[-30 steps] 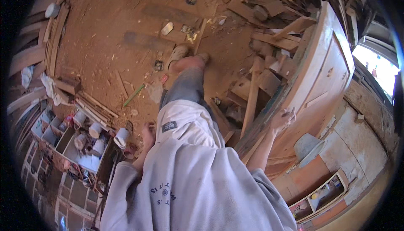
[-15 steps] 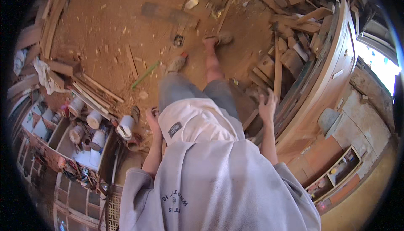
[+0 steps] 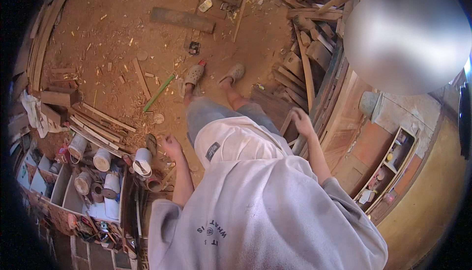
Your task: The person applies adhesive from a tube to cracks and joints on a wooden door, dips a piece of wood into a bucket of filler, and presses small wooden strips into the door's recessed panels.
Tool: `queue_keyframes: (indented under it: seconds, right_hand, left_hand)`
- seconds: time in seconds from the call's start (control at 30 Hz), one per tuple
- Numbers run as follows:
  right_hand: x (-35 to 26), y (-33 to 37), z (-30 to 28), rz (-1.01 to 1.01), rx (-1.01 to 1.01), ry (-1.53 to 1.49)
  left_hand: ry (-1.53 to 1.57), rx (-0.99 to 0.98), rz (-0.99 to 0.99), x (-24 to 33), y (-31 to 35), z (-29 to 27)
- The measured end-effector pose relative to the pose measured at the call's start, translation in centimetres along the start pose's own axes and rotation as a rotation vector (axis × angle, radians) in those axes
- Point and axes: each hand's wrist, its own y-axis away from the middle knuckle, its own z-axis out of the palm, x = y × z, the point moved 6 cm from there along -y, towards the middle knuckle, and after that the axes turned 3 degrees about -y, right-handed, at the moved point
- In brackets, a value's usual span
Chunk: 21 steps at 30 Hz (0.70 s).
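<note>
My left hand (image 3: 171, 147) hangs beside my left thigh, empty, its fingers loosely bent and apart. A white bucket (image 3: 142, 161) stands nearest to it, with a dark shoe-like object (image 3: 151, 143) close by. My right hand (image 3: 301, 121) is out by my right side, also empty, fingers loosely curled but not closed into a fist. It hangs near a long plank (image 3: 306, 68) and the wood stack, apparently touching neither. Below, my feet in clogs (image 3: 193, 75) stand on the dirt floor.
A divided wooden box (image 3: 64, 186) with cans and tools sits at left. Wood strips (image 3: 101, 127), a green stick (image 3: 159, 93) and dark boards (image 3: 182, 20) lie on the floor. Offcuts (image 3: 319, 56) and a panel (image 3: 339, 115) line the right, with a shelf box (image 3: 386, 169). A blurred oval covers the upper right.
My feet have shifted as in a step, the right foot drawn back nearer to me. My right hand's spread fingers have curled loosely, and the view has turned somewhat to the right.
</note>
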Motion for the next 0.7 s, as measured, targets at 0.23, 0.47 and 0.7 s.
queue_keyframes:
  seconds: [0.23,0.47,0.7]
  right_hand:
    - [-0.8,1.7,0.8,0.169,0.212,-0.525]
    - [10.1,17.0,15.3,0.563,0.245,-0.612]
    - [12.8,28.2,35.7,0.968,0.262,-1.100]
  left_hand:
    - [0.327,-0.062,0.268,19.3,-13.1,-0.4]
    - [0.244,-0.245,0.613,30.0,-9.4,4.1]
    - [-0.250,-0.484,0.856,32.4,-0.7,18.2]
